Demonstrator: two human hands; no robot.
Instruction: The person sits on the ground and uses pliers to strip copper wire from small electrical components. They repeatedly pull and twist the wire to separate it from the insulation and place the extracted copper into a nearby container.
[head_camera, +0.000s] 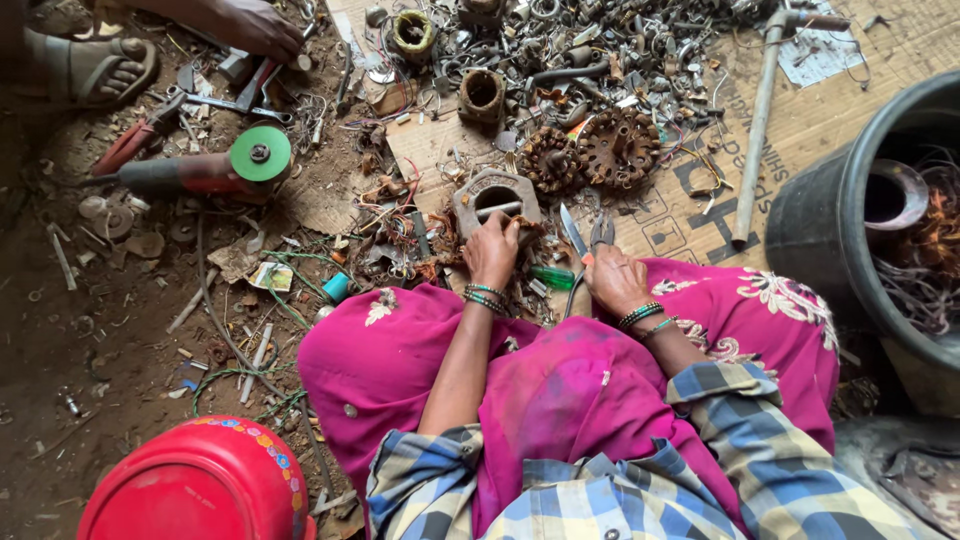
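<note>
While the left hand rests on the grey motor stator with its grip closed over the near edge, the stator sits on the cardboard sheet on the floor, just beyond the person's knees, with torn copper wire heaped at its left. The right hand lies just right of it, fingers curled around the handles of a pair of cutting pliers whose blades point far. A green-handled screwdriver lies between the two hands. Farther off stand two rusty round rotor cores and a wide scatter of scrap metal parts. A long metal pipe runs along the right. At far right a black tub holds tangled wire and a metal bowl. To the left lie an angle grinder with a green disc and red pliers; another person's hand works there. A red plastic pot stands near left.
</note>
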